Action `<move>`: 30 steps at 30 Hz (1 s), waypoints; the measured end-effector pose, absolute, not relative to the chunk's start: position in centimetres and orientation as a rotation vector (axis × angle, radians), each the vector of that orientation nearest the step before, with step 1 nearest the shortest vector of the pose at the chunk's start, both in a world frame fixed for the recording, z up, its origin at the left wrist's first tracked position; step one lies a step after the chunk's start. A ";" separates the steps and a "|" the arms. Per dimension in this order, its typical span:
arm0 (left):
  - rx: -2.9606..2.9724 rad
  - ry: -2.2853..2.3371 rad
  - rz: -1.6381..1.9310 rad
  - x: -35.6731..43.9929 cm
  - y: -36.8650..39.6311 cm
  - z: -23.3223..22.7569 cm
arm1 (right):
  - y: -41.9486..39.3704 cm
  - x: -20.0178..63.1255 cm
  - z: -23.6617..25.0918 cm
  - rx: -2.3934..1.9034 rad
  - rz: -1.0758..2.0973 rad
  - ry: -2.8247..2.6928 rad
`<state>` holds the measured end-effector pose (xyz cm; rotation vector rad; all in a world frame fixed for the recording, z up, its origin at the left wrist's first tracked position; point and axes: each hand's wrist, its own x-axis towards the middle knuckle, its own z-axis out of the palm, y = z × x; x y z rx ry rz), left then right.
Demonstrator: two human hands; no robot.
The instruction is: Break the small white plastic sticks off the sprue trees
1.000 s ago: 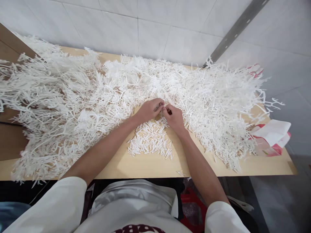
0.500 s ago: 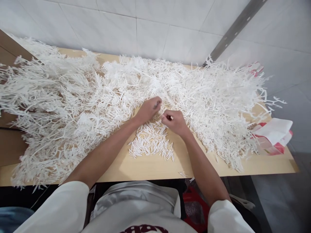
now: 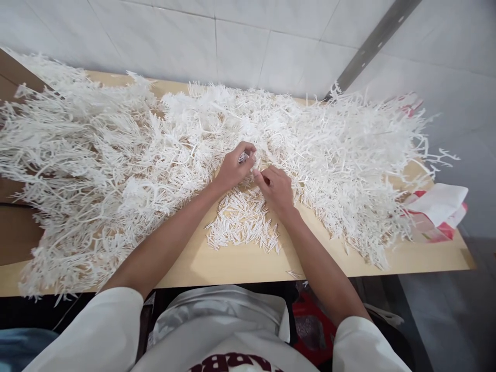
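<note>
The left hand point(image 3: 232, 168) and the right hand point(image 3: 276, 187) meet fingertip to fingertip, both pinched together on a white branched plastic sprue point(image 3: 253, 161) at the near edge of the big tangle of white sprues point(image 3: 116, 155); the pinched piece lies just beyond the knuckles, its long axis hard to tell; the loose heap of small white sticks point(image 3: 242, 225) sits directly below both hands on the wooden table point(image 3: 232, 266), nearer the right wrist; a red-and-white bag point(image 3: 437, 212) lies well apart to the right.

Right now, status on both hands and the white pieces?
Left hand and right hand pinch one white plastic sprig together. Small pile of snapped-off sticks beneath them. Big heap of white sprigs crowds the table.
</note>
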<state>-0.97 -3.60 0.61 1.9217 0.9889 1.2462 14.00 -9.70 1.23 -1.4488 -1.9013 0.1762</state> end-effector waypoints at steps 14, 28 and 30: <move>2.019 0.889 1.141 -0.7 -3.7 0.6 | -8.8 14.5 0.4 -1.493 0.304 -1.676; 2.187 0.809 1.122 -0.6 -3.7 0.0 | -10.0 13.8 1.1 -1.368 0.273 -1.675; 2.136 0.810 1.125 -0.6 -3.8 0.1 | -9.9 13.9 1.0 -1.354 0.284 -1.640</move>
